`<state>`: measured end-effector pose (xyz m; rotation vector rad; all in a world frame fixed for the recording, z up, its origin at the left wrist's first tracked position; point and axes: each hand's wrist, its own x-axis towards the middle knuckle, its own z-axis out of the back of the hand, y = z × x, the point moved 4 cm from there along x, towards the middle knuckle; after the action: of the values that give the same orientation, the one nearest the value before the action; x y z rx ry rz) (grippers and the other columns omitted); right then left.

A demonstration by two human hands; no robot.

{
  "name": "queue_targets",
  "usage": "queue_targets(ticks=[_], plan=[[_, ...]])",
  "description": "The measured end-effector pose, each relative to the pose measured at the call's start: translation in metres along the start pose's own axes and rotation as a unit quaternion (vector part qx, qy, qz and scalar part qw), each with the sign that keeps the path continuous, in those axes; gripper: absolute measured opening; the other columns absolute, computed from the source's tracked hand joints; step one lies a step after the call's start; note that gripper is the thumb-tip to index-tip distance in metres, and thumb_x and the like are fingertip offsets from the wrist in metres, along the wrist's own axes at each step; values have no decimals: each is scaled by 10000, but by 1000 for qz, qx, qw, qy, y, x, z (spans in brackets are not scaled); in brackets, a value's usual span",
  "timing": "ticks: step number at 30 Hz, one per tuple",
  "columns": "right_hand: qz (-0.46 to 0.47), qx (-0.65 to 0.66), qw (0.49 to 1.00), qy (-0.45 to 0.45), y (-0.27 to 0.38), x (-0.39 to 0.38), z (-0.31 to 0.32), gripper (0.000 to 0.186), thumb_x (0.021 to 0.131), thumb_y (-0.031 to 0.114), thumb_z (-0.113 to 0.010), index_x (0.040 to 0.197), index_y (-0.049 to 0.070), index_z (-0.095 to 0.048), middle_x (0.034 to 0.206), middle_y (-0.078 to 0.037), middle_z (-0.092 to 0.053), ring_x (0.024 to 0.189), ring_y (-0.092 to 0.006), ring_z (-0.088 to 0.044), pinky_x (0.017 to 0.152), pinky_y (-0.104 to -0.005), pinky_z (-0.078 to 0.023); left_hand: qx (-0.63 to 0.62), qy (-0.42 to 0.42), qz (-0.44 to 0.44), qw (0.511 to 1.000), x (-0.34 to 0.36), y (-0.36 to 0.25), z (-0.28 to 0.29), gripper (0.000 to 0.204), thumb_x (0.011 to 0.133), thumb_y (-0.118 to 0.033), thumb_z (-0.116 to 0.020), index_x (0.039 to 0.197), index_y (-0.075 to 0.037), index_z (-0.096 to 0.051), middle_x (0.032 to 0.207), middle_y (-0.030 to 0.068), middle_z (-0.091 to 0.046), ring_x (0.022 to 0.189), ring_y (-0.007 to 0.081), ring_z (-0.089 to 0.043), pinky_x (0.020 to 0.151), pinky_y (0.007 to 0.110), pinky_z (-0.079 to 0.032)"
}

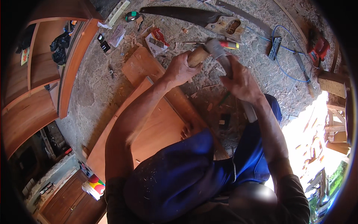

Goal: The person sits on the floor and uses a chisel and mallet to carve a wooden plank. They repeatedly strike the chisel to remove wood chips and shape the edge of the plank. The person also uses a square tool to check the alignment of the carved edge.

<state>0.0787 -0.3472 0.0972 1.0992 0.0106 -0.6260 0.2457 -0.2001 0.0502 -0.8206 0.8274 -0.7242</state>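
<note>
Both of my hands are raised in front of me, meeting at what looks like a hammer with a thick wooden part and a grey metal part. My left hand point(182, 70) is closed round the wooden part point(198, 56). Fingers of my right hand point(241, 82) wrap the grey metal part point(220, 56), which slants down from the far end of the wood. How the two parts join cannot be made out. Just beyond lies a screwdriver point(228, 44) with a red and yellow handle. Under my left forearm rests a reddish-brown wooden panel point(149, 128) with a raised edge.
A handsaw point(179, 15) and a green tape measure point(132, 16) lie on the rough floor ahead, among wood scraps. An open wooden cabinet point(64, 93) stands at left. To the right are a blue cable point(285, 76) and a red tool point(320, 47). My bare foot point(186, 130) touches the panel.
</note>
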Motion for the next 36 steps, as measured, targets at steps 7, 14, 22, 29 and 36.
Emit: queue_targets(ticks=[7, 14, 22, 29, 36], plan=[[-65, 68, 994, 46, -27, -22, 2, 417, 834, 170, -671, 1187, -3, -533, 784, -140, -598, 715, -255, -632, 685, -402, -507, -12, 176, 114, 978, -26, -10, 60, 248, 863, -188, -799, 940, -19, -634, 737, 6, -605, 581, 85, -597, 520, 275, -487], [-87, 143, 985, 51, -63, -41, -30, 381, 847, 152, -681, 1169, 3, -542, 786, -71, -605, 622, -143, -590, 570, -336, -486, 252, -139, 42, 957, -89, 29, 115, 332, 872, -237, -807, 1045, -18, -626, 815, 3, -636, 707, 82, -573, 658, 255, -501], [-96, 236, 961, 108, -25, -74, -53, 372, 882, 155, -681, 1190, 1, -540, 747, -42, -615, 573, -114, -580, 500, -296, -463, -235, -429, -116, 864, -143, -4, 129, 237, 884, 5, -717, 1054, -46, -559, 794, 47, -612, 613, 114, -570, 540, 280, -463], [-74, 197, 968, 140, 13, -101, -58, 390, 868, 117, -693, 1217, 10, -552, 744, -4, -597, 563, -77, -549, 509, -270, -449, -321, -487, -163, 796, -157, 19, 111, 215, 857, 55, -721, 954, -42, -555, 687, 32, -550, 496, 111, -502, 439, 275, -393], [-62, 153, 975, 147, 30, -107, -67, 380, 881, 150, -714, 1206, 19, -568, 771, -3, -594, 602, -70, -541, 548, -277, -452, -349, -485, -165, 785, -166, 29, 99, 199, 832, 1, -760, 786, -61, -577, 611, -19, -566, 478, 53, -503, 430, 229, -373]])
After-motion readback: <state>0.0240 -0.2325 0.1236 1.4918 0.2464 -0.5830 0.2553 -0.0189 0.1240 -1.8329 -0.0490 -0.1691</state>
